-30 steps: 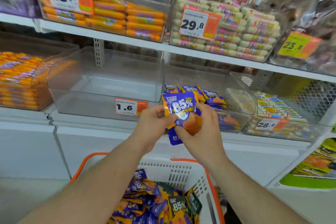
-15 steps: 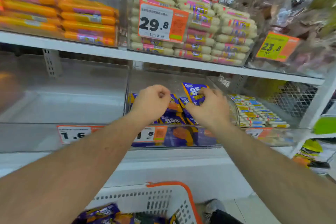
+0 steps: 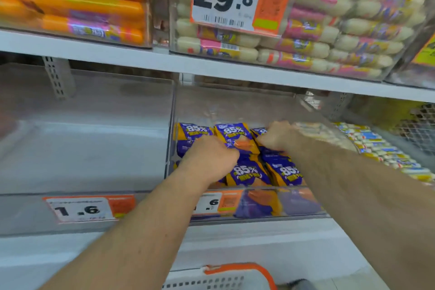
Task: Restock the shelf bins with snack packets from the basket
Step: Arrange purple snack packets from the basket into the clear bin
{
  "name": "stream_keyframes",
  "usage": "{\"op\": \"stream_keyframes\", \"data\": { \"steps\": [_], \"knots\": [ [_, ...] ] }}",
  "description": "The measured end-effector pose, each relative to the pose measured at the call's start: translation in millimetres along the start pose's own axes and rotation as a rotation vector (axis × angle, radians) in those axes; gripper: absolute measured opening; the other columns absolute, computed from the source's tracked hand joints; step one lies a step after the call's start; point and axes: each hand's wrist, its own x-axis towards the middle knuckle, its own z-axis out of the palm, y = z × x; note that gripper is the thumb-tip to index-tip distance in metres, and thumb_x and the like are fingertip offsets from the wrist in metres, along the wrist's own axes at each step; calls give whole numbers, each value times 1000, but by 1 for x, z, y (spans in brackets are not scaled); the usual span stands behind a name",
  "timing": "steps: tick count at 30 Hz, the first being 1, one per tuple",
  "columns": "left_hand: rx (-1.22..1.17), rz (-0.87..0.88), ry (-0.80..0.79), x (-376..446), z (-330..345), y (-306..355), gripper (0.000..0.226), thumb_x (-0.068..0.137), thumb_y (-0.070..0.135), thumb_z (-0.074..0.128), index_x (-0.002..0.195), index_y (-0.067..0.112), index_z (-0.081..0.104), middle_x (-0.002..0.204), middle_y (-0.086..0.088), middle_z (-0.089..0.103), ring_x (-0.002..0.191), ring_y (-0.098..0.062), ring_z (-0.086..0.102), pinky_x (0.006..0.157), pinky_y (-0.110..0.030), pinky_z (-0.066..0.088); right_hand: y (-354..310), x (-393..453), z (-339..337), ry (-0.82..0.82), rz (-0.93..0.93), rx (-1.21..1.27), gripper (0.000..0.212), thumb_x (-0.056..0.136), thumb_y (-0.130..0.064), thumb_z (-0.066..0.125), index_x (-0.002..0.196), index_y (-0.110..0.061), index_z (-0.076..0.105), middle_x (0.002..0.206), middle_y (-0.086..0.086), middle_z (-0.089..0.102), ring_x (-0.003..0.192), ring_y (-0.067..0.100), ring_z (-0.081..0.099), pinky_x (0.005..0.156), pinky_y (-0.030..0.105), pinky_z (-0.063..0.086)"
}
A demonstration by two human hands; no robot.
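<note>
Purple and orange snack packets (image 3: 247, 172) marked 85% stand in rows inside the middle clear shelf bin (image 3: 259, 205). Both my hands reach into this bin. My left hand (image 3: 211, 158) is curled, knuckles up, its thumb side against the lower end of the middle back packet (image 3: 233, 132). My right hand (image 3: 280, 136) is curled over the back right packet (image 3: 257, 130), which it mostly hides. The fingertips of both hands are out of sight. Only the white basket's (image 3: 211, 282) rim with its orange handle (image 3: 242, 267) shows at the bottom edge.
To the left sits a clear bin (image 3: 94, 148) with nothing in it and a 1.6 price tag (image 3: 80, 209). To the right is a bin of small pale packets (image 3: 388, 153). The upper shelf (image 3: 164, 61) overhangs, carrying bins of orange and white sausages.
My view has moved closer to the bin. The packet my right hand held above the bin now stands in the back row, and both hands sit lower among the packets.
</note>
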Motion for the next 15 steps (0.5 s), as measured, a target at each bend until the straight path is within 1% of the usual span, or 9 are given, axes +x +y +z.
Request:
{"op": "stream_keyframes", "data": {
  "steps": [3, 5, 6, 9, 11, 12, 13, 14, 15],
  "knots": [
    [56, 38, -41, 0, 2, 1, 31, 85, 25, 54, 59, 14, 39, 55, -2, 35, 52, -20, 35, 52, -27, 26, -2, 11, 10, -50, -16, -43, 65, 78, -56, 47, 127, -14, 59, 137, 17, 54, 120, 38, 54, 101, 44, 46],
    [87, 50, -46, -2, 2, 2, 31, 85, 27, 54, 60, 15, 40, 53, -1, 36, 53, -19, 37, 52, -27, 28, -4, 12, 12, -77, -38, -21, 59, 97, -53, 35, 135, -11, 52, 144, 17, 48, 127, 35, 50, 106, 42, 41],
    [97, 58, -42, -2, 2, 2, 31, 85, 27, 54, 60, 15, 40, 53, 0, 35, 52, -19, 37, 52, -27, 28, -2, 18, 16, -107, -52, -8, 58, 101, -49, 27, 140, -10, 47, 149, 17, 43, 132, 34, 45, 110, 41, 37],
    [132, 83, -10, -6, 2, 3, 32, 85, 28, 54, 59, 15, 40, 53, 0, 36, 53, -19, 37, 52, -27, 29, 0, 19, 16, -174, -81, -45, 65, 98, -49, 13, 153, -17, 26, 161, 13, 21, 145, 35, 25, 118, 50, 21],
    [156, 104, 31, -9, 4, 3, 31, 84, 30, 54, 59, 16, 42, 55, 0, 38, 56, -20, 41, 53, -27, 33, -2, -2, 5, -194, -87, -91, 61, 102, -48, 11, 157, -21, 15, 164, 10, 10, 149, 35, 12, 121, 49, 11],
    [173, 115, 57, -11, 4, 3, 30, 83, 31, 54, 60, 16, 43, 56, 0, 41, 59, -22, 45, 55, -28, 37, -3, -10, 1, -194, -85, -92, 56, 106, -43, 12, 157, -19, 15, 164, 10, 8, 150, 35, 7, 122, 46, 7],
    [193, 128, 88, -13, 5, 3, 28, 82, 32, 53, 61, 15, 46, 58, 0, 45, 63, -23, 49, 58, -30, 42, -3, -20, -5, -175, -94, -96, 51, 108, -36, 15, 155, -16, 21, 164, 12, 9, 150, 35, 6, 120, 44, 7],
    [219, 143, 125, -15, 5, 4, 25, 82, 32, 53, 65, 14, 52, 62, -1, 51, 68, -24, 54, 63, -32, 47, -3, -26, -9, -158, -114, -83, 45, 108, -29, 20, 148, -13, 35, 162, 15, 14, 149, 36, 9, 118, 41, 10],
    [247, 157, 166, -18, 5, 5, 21, 83, 32, 52, 72, 15, 58, 69, -1, 59, 75, -25, 58, 69, -35, 52, 0, -29, -12, -138, -140, -70, 37, 108, -23, 23, 133, -11, 48, 159, 18, 22, 146, 37, 16, 117, 40, 13]
  ]
}}
